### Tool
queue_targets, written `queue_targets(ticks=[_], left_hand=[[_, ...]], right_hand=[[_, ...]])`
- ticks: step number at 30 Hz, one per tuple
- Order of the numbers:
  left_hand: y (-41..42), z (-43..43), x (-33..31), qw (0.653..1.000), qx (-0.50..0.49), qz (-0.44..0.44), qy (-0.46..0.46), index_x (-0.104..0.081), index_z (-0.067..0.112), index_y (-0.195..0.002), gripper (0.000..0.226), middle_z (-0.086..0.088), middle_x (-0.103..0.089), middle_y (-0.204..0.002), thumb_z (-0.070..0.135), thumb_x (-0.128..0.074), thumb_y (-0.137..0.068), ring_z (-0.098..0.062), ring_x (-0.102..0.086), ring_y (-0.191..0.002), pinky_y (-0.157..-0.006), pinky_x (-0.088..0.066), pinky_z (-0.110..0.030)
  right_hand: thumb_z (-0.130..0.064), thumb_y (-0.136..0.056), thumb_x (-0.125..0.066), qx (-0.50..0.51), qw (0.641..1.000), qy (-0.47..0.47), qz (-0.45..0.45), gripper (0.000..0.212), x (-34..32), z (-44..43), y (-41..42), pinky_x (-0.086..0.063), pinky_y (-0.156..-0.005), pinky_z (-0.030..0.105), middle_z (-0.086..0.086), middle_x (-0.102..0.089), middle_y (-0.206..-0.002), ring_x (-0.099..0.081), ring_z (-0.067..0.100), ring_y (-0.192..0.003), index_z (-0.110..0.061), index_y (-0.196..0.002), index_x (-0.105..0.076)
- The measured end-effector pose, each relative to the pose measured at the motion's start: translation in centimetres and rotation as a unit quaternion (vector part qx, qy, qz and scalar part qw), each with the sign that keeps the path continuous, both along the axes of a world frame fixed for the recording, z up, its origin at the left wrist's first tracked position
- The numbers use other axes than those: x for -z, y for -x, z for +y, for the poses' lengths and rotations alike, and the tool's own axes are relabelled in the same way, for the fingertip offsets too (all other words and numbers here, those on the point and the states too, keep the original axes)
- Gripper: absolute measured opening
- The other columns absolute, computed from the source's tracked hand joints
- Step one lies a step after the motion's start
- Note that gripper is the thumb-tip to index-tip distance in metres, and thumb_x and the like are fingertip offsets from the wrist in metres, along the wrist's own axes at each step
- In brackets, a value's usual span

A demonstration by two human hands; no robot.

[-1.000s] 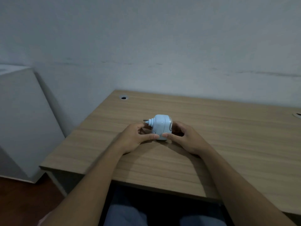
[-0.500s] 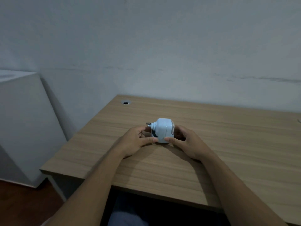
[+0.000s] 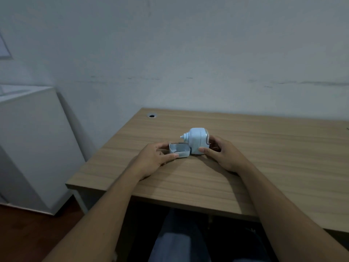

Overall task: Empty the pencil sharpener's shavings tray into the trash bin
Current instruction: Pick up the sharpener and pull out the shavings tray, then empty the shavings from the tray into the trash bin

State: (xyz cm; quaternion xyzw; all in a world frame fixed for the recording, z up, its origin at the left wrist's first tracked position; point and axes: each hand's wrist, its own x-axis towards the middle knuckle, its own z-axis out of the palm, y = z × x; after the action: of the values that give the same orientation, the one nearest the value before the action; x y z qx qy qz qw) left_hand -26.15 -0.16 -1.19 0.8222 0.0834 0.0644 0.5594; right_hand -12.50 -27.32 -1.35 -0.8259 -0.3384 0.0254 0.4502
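Step in hand: pulling the shavings tray point(image 3: 179, 150) out of the pencil sharpener point(image 3: 197, 140), centre frame on the tabletop point(image 3: 264, 148). The tray sticks out to the left of the body, open side up; can't tell if its inner end is clear of the slot. Contents too dim to make out, maybe a dark speck or two.

Left hand point(image 3: 151, 159) pinches the tray, thumb on the near wall and fingers point(image 3: 162, 145) behind. Right hand point(image 3: 224, 154) is clamped around the sharpener, thumb on its near face, bracing it.

No trash bin in frame. The white cabinet point(image 3: 32, 144) at far left isn't one as far as I can tell.

Next, my read: slide the tray fully free, keep it level so nothing spills, then find the bin, likely off-frame, and tip it there.
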Motion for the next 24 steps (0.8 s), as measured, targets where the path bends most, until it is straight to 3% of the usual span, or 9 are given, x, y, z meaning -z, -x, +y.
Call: queue_targets(ticks=[2, 4, 7, 9, 14, 18, 20, 22, 24], left_hand=[[0.7, 0.1, -0.1, 1.0, -0.013, 0.001, -0.013, -0.068, 0.027, -0.156, 0.072, 0.012, -0.09, -0.107, 0.042, -0.093, -0.091, -0.023, -0.084, -0.11, -0.103, -0.066, -0.045], [1.8, 0.2, -0.4, 0.999, -0.025, 0.01, -0.039, -0.067, 0.031, -0.156, 0.071, 0.024, -0.081, -0.076, 0.048, -0.091, -0.091, -0.014, -0.077, -0.084, -0.081, -0.061, -0.034], [2.6, 0.9, -0.3, 0.998, -0.044, 0.01, -0.043, -0.067, 0.031, -0.157, 0.072, 0.024, -0.069, -0.057, 0.049, -0.09, -0.091, -0.004, -0.062, -0.07, -0.073, -0.05, -0.026], [2.8, 1.0, -0.6, 0.998, -0.045, -0.003, -0.034, -0.066, 0.03, -0.157, 0.074, 0.022, -0.071, -0.06, 0.049, -0.091, -0.09, -0.003, -0.064, -0.072, -0.076, -0.051, -0.026], [3.2, 0.9, -0.3, 0.999, -0.031, -0.023, -0.005, -0.065, 0.026, -0.159, 0.072, 0.01, -0.079, -0.09, 0.039, -0.091, -0.093, -0.003, -0.068, -0.074, -0.073, -0.058, -0.021], [4.4, 1.7, -0.2, 0.998, -0.018, -0.034, 0.052, -0.066, 0.027, -0.155, 0.074, -0.008, -0.085, -0.117, 0.038, -0.095, -0.088, -0.016, -0.074, -0.09, -0.082, -0.061, -0.033], [5.5, 2.8, -0.8, 0.997, -0.014, -0.038, 0.062, -0.064, 0.027, -0.158, 0.087, -0.025, -0.083, -0.114, 0.048, -0.098, -0.081, -0.024, -0.071, -0.086, -0.074, -0.057, -0.038], [7.0, 4.3, -1.9, 0.998, -0.027, -0.043, 0.033, -0.065, 0.03, -0.156, 0.076, -0.037, -0.074, -0.111, 0.044, -0.094, -0.087, -0.022, -0.061, -0.071, -0.057, -0.047, -0.031], [8.8, 5.6, -3.4, 0.998, -0.047, -0.052, -0.006, -0.065, 0.031, -0.155, 0.064, -0.039, -0.072, -0.11, 0.036, -0.088, -0.095, -0.023, -0.06, -0.077, -0.06, -0.047, -0.031]], right_hand=[[-0.043, -0.098, -0.085, 0.026, 1.0, 0.002, -0.003, 0.047, -0.1, 0.0, 0.4, -0.058, -0.093, 0.015, -0.015, -0.082, -0.127, -0.079, -0.002, -0.108, -0.029, -0.142, -0.073], [-0.045, -0.094, -0.089, 0.052, 0.999, -0.006, 0.001, 0.051, -0.3, 0.2, 1.0, -0.06, -0.096, 0.016, -0.014, -0.082, -0.127, -0.079, -0.003, -0.107, -0.028, -0.14, -0.074], [-0.049, -0.089, -0.092, 0.071, 0.997, -0.015, 0.017, 0.057, -0.2, 0.8, 1.6, -0.063, -0.107, 0.032, -0.013, -0.083, -0.128, -0.08, 0.003, -0.112, -0.028, -0.139, -0.074], [-0.057, -0.083, -0.093, 0.067, 0.997, -0.025, 0.03, 0.068, -0.3, 1.0, 2.0, -0.064, -0.109, 0.041, -0.012, -0.082, -0.133, -0.081, 0.005, -0.115, -0.029, -0.142, -0.072], [-0.063, -0.088, -0.088, 0.112, 0.99, -0.074, 0.043, 0.105, -1.8, 1.3, 4.3, -0.051, -0.116, 0.035, -0.003, -0.049, -0.171, -0.058, 0.017, -0.147, -0.021, -0.172, -0.042], [-0.067, -0.088, -0.085, 0.119, 0.988, -0.07, -0.076, 0.096, -5.3, 1.9, 5.4, -0.045, -0.127, 0.043, -0.001, -0.05, -0.167, -0.049, 0.017, -0.155, -0.025, -0.166, -0.049], [-0.06, -0.092, -0.086, 0.09, 0.986, -0.057, -0.128, 0.086, -7.9, 3.0, 6.1, -0.049, -0.119, 0.035, -0.005, -0.059, -0.16, -0.054, 0.014, -0.148, -0.024, -0.163, -0.053], [-0.053, -0.095, -0.085, 0.051, 0.984, -0.039, -0.166, 0.074, -9.6, 4.7, 7.0, -0.054, -0.108, 0.03, -0.008, -0.07, -0.148, -0.061, 0.01, -0.138, -0.024, -0.157, -0.059], [-0.048, -0.097, -0.085, 0.005, 0.984, -0.02, -0.175, 0.06, -10.3, 6.9, 8.1, -0.059, -0.102, 0.03, -0.008, -0.078, -0.137, -0.069, 0.008, -0.131, -0.022, -0.148, -0.067]])
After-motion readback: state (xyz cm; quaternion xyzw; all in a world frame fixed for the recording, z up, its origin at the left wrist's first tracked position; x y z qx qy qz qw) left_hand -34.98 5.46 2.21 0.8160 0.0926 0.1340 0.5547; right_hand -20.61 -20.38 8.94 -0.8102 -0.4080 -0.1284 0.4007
